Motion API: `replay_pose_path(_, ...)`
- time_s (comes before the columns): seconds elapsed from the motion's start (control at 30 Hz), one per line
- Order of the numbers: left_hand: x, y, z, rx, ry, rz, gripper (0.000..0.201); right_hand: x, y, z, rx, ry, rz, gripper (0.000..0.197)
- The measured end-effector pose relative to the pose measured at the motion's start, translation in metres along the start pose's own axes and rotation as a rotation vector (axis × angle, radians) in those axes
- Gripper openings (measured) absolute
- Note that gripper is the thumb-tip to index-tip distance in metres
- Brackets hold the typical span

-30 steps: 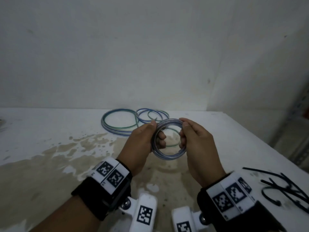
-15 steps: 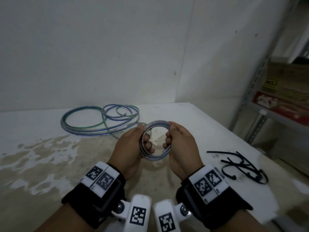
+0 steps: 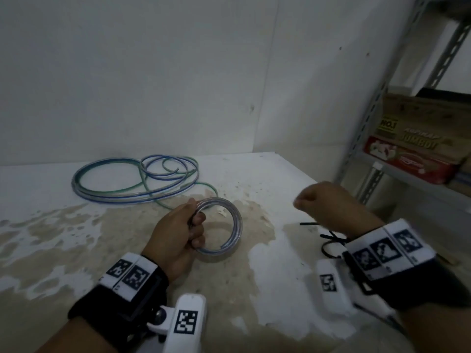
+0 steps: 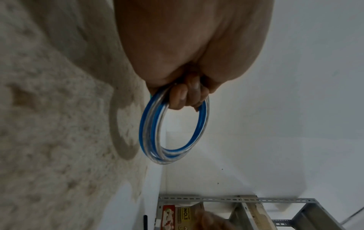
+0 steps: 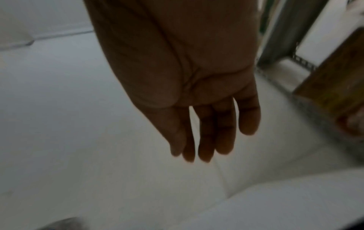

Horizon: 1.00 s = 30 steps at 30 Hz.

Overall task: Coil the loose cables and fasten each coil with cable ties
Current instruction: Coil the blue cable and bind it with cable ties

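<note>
A small coil of clear cable with a blue stripe is held upright just above the stained white table. My left hand grips its left side, fingers curled through the ring. The left wrist view shows the same coil hanging from those fingers. My right hand hovers empty to the right, above a heap of black cable ties that it partly hides. Its fingers are straight and hold nothing. Loose blue and green cables lie in wide loops at the back.
A grey metal shelf stands just past the table's right edge, with cardboard boxes on it. White walls close the table at the back and right. Brown stains cover the near part of the table.
My right hand has let go of the coil and swung right, over the cable ties. The left hand keeps the coil alone. The view has turned to the right.
</note>
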State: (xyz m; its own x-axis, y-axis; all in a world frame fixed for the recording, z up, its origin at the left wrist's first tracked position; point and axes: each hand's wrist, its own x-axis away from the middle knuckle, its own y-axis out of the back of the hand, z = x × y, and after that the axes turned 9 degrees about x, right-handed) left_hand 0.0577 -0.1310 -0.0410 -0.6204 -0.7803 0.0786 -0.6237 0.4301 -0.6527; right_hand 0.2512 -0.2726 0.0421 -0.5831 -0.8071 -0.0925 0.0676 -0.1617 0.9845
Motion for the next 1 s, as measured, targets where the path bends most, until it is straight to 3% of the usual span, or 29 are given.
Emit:
replay_pose_path(0.1, 0.0, 0.001, 0.002, -0.025, -0.022, 0.011, 0.026, 0.006, 0.004, -0.026, 0.266, -0.068, 0.263, 0.022)
replay_pose_path(0.2, 0.003, 0.001, 0.005, -0.061, -0.033, 0.028, 0.029, 0.007, -0.014, -0.034, 0.404, -0.102, 0.433, 0.039)
replay_pose_path(0.27, 0.005, 0.0, 0.006, -0.061, -0.032, 0.033, 0.029, 0.006, -0.026, -0.035, 0.467, -0.117, 0.458, 0.047)
replay_pose_path(0.37, 0.007, 0.0, 0.005, -0.029, -0.025, 0.036, 0.029, 0.003, -0.035, -0.034, 0.56, -0.117, 0.441, 0.043)
replay_pose_path(0.53, 0.008, 0.005, 0.003, 0.038, -0.009, 0.057, 0.031, -0.002, -0.036, -0.032, 0.677, -0.049, 0.467, 0.011)
replay_pose_path(0.6, 0.007, 0.007, 0.002, 0.038, -0.013, 0.051, 0.031, -0.002, -0.026, -0.032, 0.641, -0.04, 0.442, 0.02)
replay_pose_path(0.7, 0.005, 0.01, 0.0, 0.033, -0.033, 0.032, 0.03, 0.0, -0.001, -0.025, 0.555, -0.006, 0.326, 0.02)
replay_pose_path(0.9, 0.001, 0.017, -0.007, 0.032, -0.112, -0.041, 0.027, 0.008, 0.036, 0.011, 0.326, 0.089, -0.183, 0.028)
replay_pose_path(1.0, -0.004, 0.021, -0.012, 0.059, -0.186, -0.116, 0.022, -0.001, 0.025, 0.036, 0.156, 0.081, -0.336, 0.029)
